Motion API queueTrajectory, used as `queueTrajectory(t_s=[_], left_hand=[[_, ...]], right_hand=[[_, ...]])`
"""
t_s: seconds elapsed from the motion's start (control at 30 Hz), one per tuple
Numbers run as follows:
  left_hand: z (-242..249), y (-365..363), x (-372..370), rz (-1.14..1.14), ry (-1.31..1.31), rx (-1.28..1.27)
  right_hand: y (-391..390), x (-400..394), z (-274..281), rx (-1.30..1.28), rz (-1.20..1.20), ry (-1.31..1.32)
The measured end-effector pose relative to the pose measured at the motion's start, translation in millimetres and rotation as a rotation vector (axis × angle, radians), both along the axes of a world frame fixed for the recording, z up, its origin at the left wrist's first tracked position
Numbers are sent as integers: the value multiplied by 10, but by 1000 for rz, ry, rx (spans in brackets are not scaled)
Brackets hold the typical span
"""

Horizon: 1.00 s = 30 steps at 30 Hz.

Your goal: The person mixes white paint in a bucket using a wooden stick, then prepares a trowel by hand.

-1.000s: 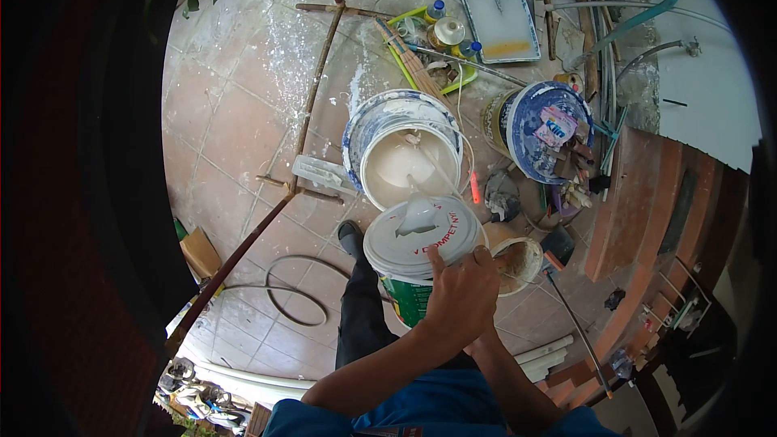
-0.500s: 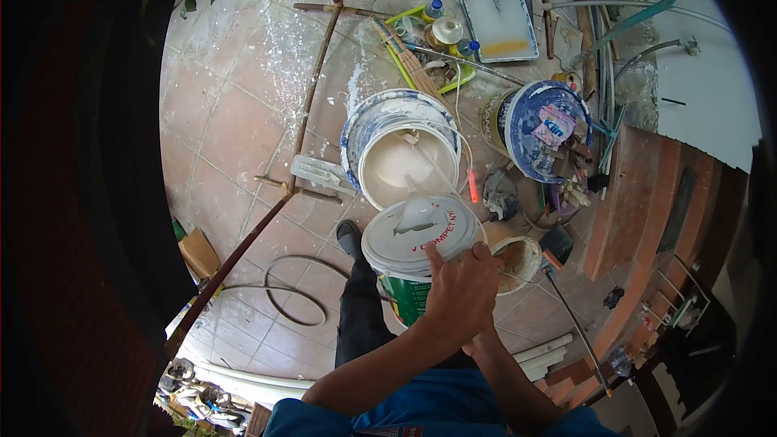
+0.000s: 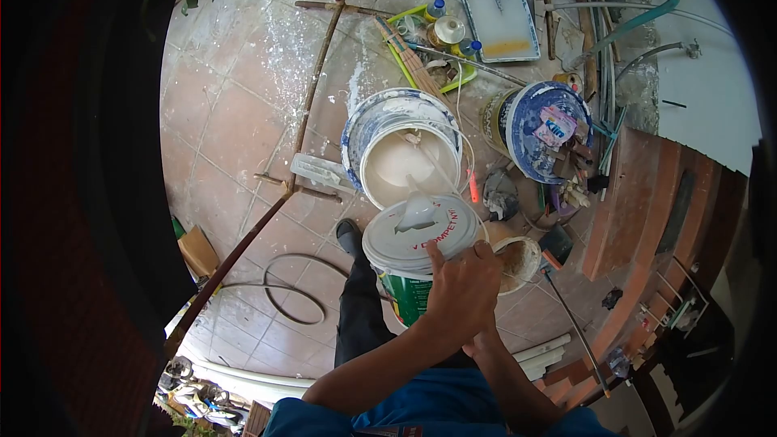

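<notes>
My left hand (image 3: pixel 463 285) is closed on the near edge of a lidded paint bucket (image 3: pixel 409 295), green with a white lid (image 3: pixel 380 239). One finger reaches onto the lid, which has red printed letters. A whitish, translucent strip (image 3: pixel 418 212), perhaps poured liquid, runs from a jagged hole in the lid towards an open white bucket (image 3: pixel 388 166) of creamy white liquid. The white bucket sits within a larger blue, paint-smeared bucket (image 3: pixel 353 133). Beneath my left hand, my right hand (image 3: pixel 483 341) is mostly covered and its fingers are hidden.
A blue-rimmed bucket (image 3: pixel 522 150) holding tools and a pink packet stands at right. Beside my hands is a small dirty pail (image 3: pixel 530 263). A paint tray (image 3: pixel 500 20) lies at the back. A metal frame (image 3: pixel 312 101) crosses the left floor, near a coiled hose (image 3: pixel 271 287).
</notes>
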<state>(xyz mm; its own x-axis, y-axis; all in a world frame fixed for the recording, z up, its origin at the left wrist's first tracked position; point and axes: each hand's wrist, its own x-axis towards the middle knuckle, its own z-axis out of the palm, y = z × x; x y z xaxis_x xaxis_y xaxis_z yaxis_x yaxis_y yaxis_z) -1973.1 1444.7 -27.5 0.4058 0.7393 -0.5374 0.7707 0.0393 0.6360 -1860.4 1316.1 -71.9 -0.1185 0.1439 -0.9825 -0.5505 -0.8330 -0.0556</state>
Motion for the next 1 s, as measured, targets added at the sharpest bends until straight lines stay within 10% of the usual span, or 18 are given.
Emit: queueTrajectory(t_s=[1.0], left_hand=[[-31,65,5,38,21,77]], right_hand=[[238,-104,253,-16,-39,-11]])
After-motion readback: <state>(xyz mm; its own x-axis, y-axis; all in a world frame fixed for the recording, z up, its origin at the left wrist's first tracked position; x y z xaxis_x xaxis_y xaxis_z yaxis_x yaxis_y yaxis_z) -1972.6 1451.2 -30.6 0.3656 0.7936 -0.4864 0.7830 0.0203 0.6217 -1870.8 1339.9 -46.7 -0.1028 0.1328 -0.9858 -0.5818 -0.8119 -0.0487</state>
